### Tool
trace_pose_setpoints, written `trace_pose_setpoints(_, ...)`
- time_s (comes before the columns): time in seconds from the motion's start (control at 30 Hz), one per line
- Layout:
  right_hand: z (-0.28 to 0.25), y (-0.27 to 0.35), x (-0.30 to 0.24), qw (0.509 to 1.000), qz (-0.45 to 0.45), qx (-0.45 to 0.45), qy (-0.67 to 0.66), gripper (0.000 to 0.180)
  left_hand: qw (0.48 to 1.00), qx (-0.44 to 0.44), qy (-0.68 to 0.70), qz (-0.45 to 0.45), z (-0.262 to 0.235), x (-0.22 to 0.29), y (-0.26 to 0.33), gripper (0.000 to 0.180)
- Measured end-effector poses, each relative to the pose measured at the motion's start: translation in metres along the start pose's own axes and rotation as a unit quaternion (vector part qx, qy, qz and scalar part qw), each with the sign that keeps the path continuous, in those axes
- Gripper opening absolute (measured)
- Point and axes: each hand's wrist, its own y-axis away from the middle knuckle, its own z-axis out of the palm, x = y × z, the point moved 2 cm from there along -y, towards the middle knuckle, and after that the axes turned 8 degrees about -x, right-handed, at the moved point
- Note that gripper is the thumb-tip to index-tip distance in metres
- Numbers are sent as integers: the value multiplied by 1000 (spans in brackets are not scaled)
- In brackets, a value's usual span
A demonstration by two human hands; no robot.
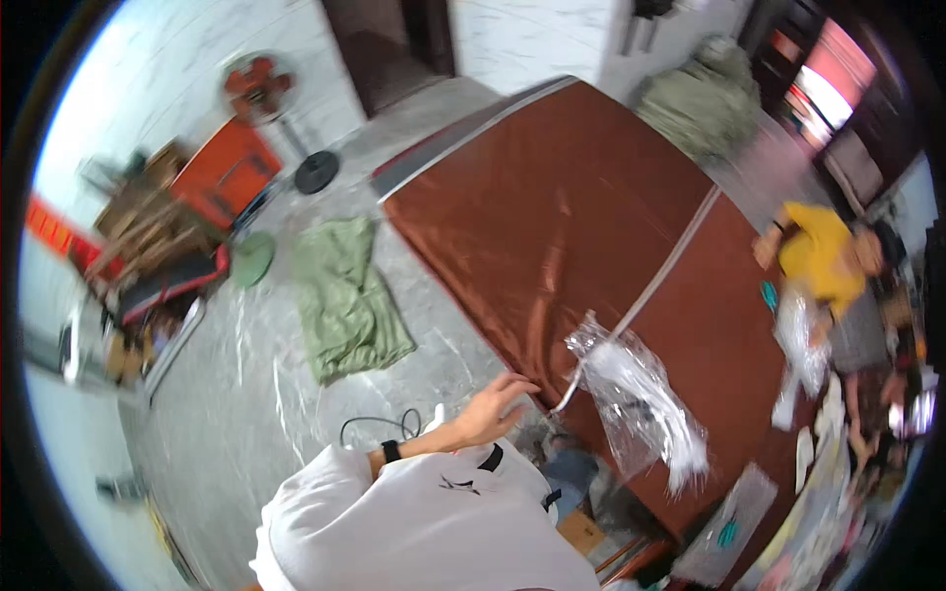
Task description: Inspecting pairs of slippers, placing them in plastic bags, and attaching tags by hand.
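My left hand (490, 409), with a black band on the wrist, reaches to the near left edge of a large table with a shiny brown cover (493, 227). Its fingers are stretched out and loosely apart at that edge, and I see nothing in them. Close by is the near end of a long pale strip (670, 266) that crosses the cover. To the right of the hand lies a clear plastic bag (631, 443) with a bundle of thin white strands (655, 404). My right hand is out of view.
Across the table a person in a yellow shirt (823, 251) handles clear plastic (800, 335), near teal scissors (769, 294). More teal scissors (728, 533) lie nearer. Left on the floor are green folded cloth (345, 305), a black cable (370, 421) and a standing fan (317, 172).
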Motion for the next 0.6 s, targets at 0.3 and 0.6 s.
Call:
trace_pose_setpoints(0.3, 54, 439, -34, 897, 350, -254, 93, 32, 999, 10, -48, -14, -55, -10, -26, 36)
trace_pose_setpoints(0.6, 195, 337, -170, 906, 54, -375, -189, 42, 989, 62, -56, -125, -51, -9, 49, 36)
